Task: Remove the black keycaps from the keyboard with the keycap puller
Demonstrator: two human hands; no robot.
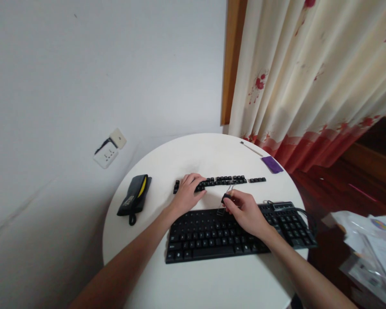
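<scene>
A black keyboard [209,234] lies on the round white table, the upper rows at its left without their keycaps. Above it, loose black keycaps [223,182] are lined up in rows. Over the left part of these rows rests my left hand [188,189], fingers apart and touching or just above the caps; it hides some of them. My right hand [244,210] pinches a keycap puller [226,198] with a black handle and thin wire loops. One wire end is down at the keyboard's upper edge, the other points up toward the keycaps.
On the left of the table [196,150] lies a black pouch [133,197] with a yellow strip. A purple cloth [272,164] and a thin brush [251,148] are at the far right. The keyboard's cable [305,212] bunches at its right. Wall and curtain [276,86] stand behind.
</scene>
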